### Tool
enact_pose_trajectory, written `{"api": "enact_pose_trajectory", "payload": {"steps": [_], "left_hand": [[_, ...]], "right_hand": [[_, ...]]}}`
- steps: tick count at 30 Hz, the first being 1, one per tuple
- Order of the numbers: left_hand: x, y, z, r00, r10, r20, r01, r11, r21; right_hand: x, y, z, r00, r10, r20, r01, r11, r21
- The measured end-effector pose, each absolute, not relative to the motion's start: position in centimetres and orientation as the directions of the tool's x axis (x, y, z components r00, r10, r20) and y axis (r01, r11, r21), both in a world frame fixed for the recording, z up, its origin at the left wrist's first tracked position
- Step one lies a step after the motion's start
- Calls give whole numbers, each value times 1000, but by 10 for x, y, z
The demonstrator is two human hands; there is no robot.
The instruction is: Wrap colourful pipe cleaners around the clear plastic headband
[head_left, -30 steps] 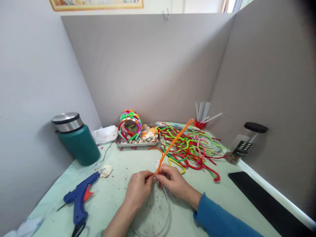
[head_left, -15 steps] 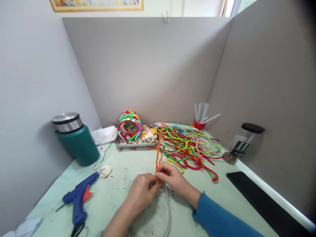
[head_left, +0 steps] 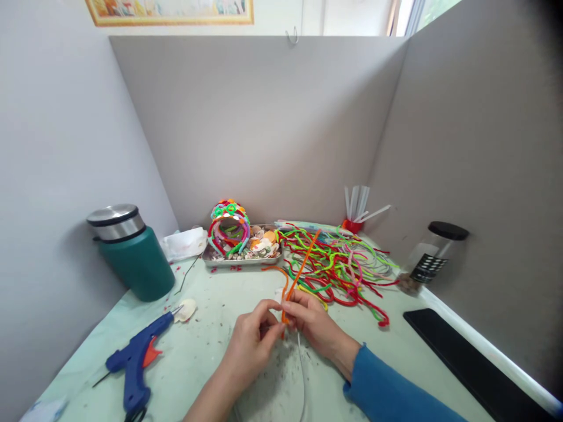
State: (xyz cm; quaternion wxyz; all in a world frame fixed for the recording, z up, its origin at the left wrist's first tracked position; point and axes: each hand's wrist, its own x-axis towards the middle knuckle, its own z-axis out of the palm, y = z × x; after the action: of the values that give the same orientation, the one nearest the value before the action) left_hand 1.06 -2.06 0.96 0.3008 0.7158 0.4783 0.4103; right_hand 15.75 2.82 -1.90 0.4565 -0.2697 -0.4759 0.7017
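Note:
Between my two hands is an orange pipe cleaner (head_left: 303, 265), one long end slanting up to the right. My right hand (head_left: 314, 319) pinches it between thumb and finger. The fingers of my left hand (head_left: 257, 334) close on the lower part of the same pipe cleaner, where its end pokes out below. A thin white headband-like strip (head_left: 301, 369) curves down from under my fingers toward the table's near edge; how the pipe cleaner meets it is hidden by my fingertips.
A blue glue gun (head_left: 138, 363) lies left, its nozzle by a pale shell-like disc (head_left: 185, 310). Behind it stands a green bottle (head_left: 136, 264). A metal tray (head_left: 241, 262) holds decorated headbands (head_left: 229, 228). Tangled pipe cleaners (head_left: 338, 264), a jar (head_left: 433, 258) and a black strip (head_left: 475, 363) lie right.
The pipe cleaner's long end has swung from nearly upright to a rightward slant. My fingers have shifted slightly around the orange piece, and its lower end now shows beneath them.

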Motion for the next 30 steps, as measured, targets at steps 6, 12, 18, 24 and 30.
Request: {"api": "enact_pose_trajectory", "payload": {"steps": [6, 12, 18, 24, 30], "left_hand": [[10, -22, 14, 201, 927, 315, 381, -370, 847], [8, -16, 14, 154, 963, 219, 260, -254, 932], [4, -7, 8, -20, 993, 117, 144, -113, 983], [0, 0, 2, -83, 996, -31, 136, 42, 990], [0, 2, -4, -12, 999, -48, 282, 50, 958]], "right_hand": [[155, 28, -22, -413, 910, 26, -367, -140, -919], [153, 25, -25, -406, 913, 37, -333, -110, -936], [152, 24, -20, -370, 920, 127, -315, 4, -949], [151, 25, -21, -348, 924, 156, -246, 70, -967], [153, 28, -24, -362, 918, 160, -207, 88, -974]]}}
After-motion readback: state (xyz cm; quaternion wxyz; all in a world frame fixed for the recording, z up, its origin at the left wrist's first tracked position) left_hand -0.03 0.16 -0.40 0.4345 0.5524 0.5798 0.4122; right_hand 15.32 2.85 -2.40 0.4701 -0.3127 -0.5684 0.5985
